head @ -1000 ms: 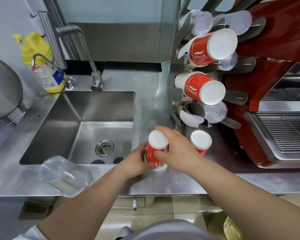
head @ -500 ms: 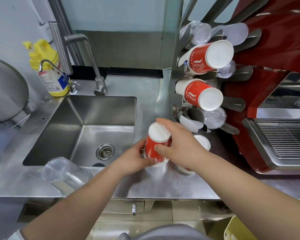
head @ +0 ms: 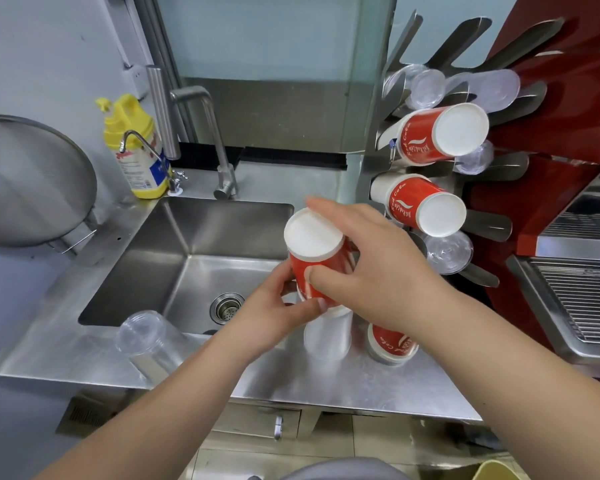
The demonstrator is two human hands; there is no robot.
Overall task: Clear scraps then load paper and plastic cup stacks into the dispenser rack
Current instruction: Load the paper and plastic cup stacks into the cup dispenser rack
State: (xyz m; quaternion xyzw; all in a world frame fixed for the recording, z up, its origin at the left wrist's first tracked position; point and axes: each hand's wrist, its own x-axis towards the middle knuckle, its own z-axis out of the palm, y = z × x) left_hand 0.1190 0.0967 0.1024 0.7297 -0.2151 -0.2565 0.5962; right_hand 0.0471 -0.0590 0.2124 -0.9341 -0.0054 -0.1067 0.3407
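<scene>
Both hands grip red paper cup stack (head: 314, 258) w/ curled fingers: right hand (head: 378, 271) over top, left hand (head: 274, 306) lower, near sink (head: 146, 265).

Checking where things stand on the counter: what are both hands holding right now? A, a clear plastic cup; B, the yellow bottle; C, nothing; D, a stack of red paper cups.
D: the left hand and right hand both grip the red paper cup stack, bottom up.

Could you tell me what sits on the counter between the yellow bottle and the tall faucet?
In the head view, a small curved tap stands between the yellow bottle and the tall faucet.
</scene>
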